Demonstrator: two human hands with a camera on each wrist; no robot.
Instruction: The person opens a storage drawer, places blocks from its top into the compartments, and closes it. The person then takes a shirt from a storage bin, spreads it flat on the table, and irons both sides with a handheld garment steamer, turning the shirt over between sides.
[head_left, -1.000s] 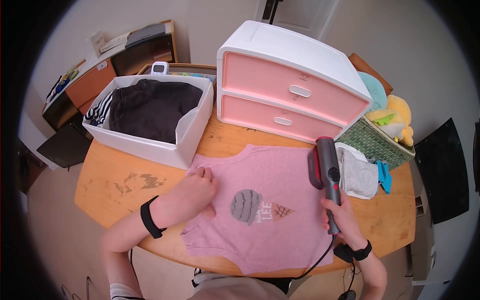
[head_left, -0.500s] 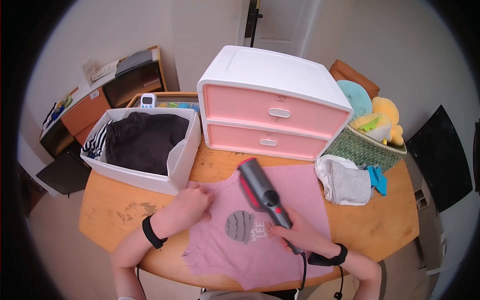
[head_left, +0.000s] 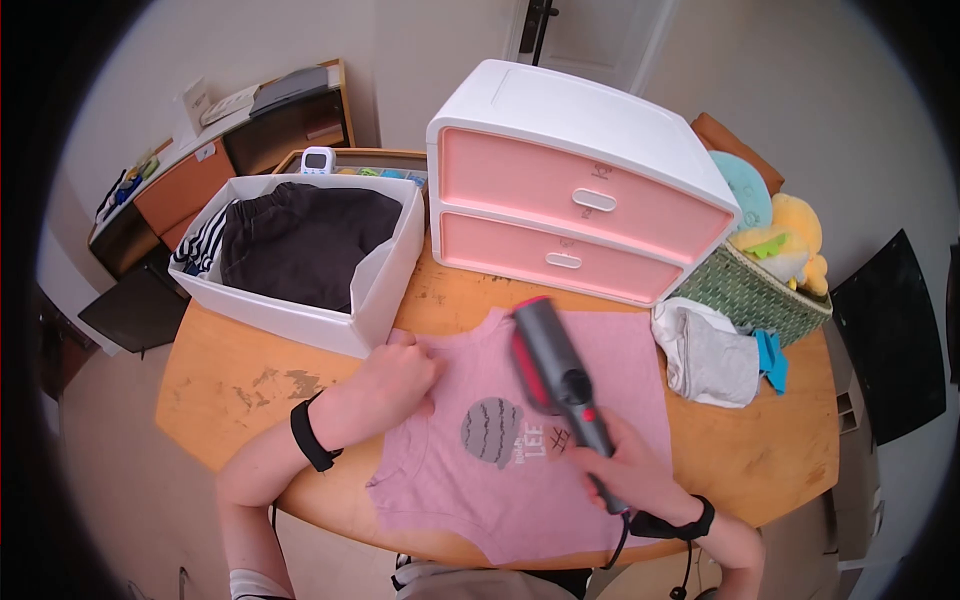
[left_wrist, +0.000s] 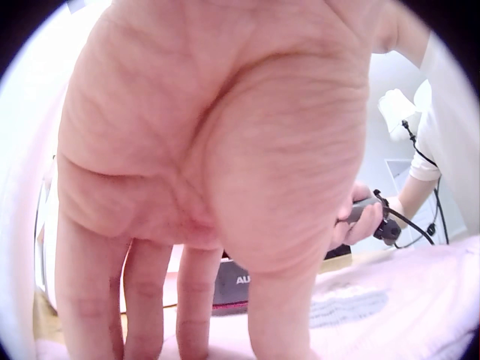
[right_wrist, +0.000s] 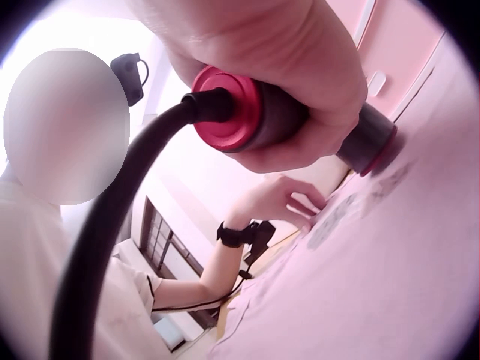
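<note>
A pink sleeveless top [head_left: 440, 510] with a grey ice-cream print lies spread on the wooden table. My right hand [head_left: 632, 470] grips the handle of a dark grey and red handheld garment steamer [head_left: 550, 355], whose head is over the upper middle of the top. From the right wrist view, the fingers wrap round the handle, and a thick black cord [right_wrist: 112, 202] runs from its red end. On the top's left side rests my left hand [head_left: 385, 395], near the corner of the white box; its fingers [left_wrist: 146, 300] reach straight down to the cloth in the left wrist view.
The white box [head_left: 265, 305] holds dark trousers [head_left: 300, 250] and striped cloth. Behind the top stands a white and pink drawer unit [head_left: 585, 200]. To the right are folded grey and white clothes [head_left: 710, 360] and a green woven basket [head_left: 765, 305] of plush toys.
My right hand has swept the steamer leftward from the top's right side to near its middle, then slightly back right. My left hand stays on the top's left side. The head view shifts.
</note>
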